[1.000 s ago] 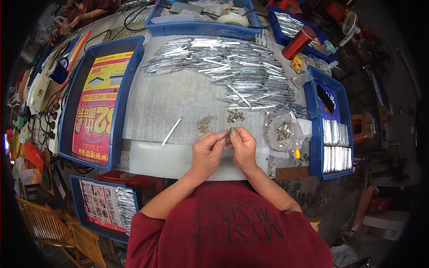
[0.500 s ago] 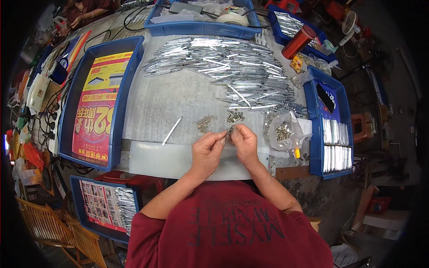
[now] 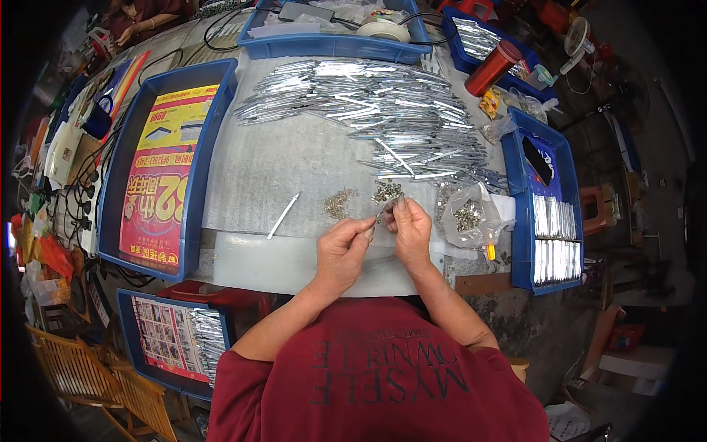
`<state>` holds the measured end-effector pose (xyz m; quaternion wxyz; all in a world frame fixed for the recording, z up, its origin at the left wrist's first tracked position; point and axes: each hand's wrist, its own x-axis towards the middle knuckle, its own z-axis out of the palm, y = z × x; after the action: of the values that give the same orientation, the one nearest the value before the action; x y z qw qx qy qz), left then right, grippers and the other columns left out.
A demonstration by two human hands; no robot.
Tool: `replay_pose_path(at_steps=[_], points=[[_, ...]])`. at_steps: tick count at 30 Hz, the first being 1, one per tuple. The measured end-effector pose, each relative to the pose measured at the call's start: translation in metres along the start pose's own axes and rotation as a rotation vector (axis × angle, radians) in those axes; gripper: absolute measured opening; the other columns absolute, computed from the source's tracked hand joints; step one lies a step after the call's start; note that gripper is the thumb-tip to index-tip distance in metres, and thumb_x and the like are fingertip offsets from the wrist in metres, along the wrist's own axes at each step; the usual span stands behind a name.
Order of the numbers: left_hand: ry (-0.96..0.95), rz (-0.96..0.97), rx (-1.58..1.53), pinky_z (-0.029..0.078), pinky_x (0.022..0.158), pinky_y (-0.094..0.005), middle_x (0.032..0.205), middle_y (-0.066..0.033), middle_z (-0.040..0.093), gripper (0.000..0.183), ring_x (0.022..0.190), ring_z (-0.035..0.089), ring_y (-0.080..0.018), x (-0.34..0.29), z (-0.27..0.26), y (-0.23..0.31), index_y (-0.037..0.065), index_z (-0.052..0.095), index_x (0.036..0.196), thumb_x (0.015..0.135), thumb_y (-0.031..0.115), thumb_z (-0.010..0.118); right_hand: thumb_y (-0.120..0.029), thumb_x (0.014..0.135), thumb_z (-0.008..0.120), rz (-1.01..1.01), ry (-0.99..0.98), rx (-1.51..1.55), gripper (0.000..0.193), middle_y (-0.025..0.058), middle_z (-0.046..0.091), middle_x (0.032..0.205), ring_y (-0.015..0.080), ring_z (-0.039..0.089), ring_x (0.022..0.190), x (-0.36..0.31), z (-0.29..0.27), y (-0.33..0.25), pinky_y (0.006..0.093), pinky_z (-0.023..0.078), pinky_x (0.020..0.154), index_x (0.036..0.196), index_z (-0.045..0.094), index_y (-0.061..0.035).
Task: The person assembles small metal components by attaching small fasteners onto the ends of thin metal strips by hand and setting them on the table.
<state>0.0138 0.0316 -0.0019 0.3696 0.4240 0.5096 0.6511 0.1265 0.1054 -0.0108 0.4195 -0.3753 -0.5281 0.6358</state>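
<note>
We find a small dark part [image 3: 381, 216] at the centre of the frame, pinched by the fingers of the left hand [image 3: 342, 247] and, apparently, the right hand [image 3: 409, 230]. We judge only some strips placed: rows lie in the blue tray [image 3: 520, 254] at right, while a large heap [image 3: 423, 151] lies loose at upper centre. The fingers mask the part's shape; the top edge cuts off the upper tray [image 3: 331, 50].

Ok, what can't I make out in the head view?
Small piece between left hand and right hand: head view, too small, partly covered by them.
Pile of metal strips: head view, lower ones hidden by those on top.
Co-worker: head view, cut off at the top edge.
Small loose bits: head view, too small to identify.
</note>
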Motion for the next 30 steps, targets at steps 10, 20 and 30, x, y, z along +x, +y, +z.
replay_pose_path(at_steps=[10, 20, 30], points=[[-0.004, -0.014, -0.019, 0.031, 0.044, -0.0154, 0.074, -0.0008, 0.050, 0.017, 0.055, 0.040, -0.0019, 0.000, -0.001, -0.002, -0.001, 0.058, 0.096, 0.080, -0.002, 0.052, -0.013, 0.083, 0.051, -0.063, -0.006, -0.055, 0.014, -0.0007, 0.050, 0.070, 0.0046, 0.043, 0.062, -0.001, 0.002, -0.001, 0.0193, 0.037, 0.055, 0.080, 0.052, 0.0008], [0.011, -0.043, -0.036, 0.031, 0.044, -0.0152, 0.073, -0.0007, 0.051, 0.017, 0.053, 0.040, -0.0018, 0.000, -0.001, -0.003, -0.001, 0.057, 0.096, 0.080, -0.002, 0.053, -0.013, 0.081, 0.054, -0.065, 0.026, -0.070, 0.014, 0.0000, 0.048, 0.067, 0.0057, 0.043, 0.060, -0.002, 0.004, 0.002, 0.0205, 0.037, 0.053, 0.078, 0.052, 0.0007], [0.005, -0.075, -0.096, 0.031, 0.043, -0.0152, 0.073, -0.0009, 0.051, 0.017, 0.052, 0.040, -0.0015, -0.001, -0.001, -0.002, -0.001, 0.057, 0.096, 0.080, -0.001, 0.052, -0.008, 0.076, 0.058, -0.312, -0.046, -0.251, 0.011, 0.0051, 0.049, 0.066, 0.0094, 0.045, 0.057, -0.006, 0.007, 0.004, 0.0230, 0.038, 0.050, 0.076, 0.050, 0.0004]])
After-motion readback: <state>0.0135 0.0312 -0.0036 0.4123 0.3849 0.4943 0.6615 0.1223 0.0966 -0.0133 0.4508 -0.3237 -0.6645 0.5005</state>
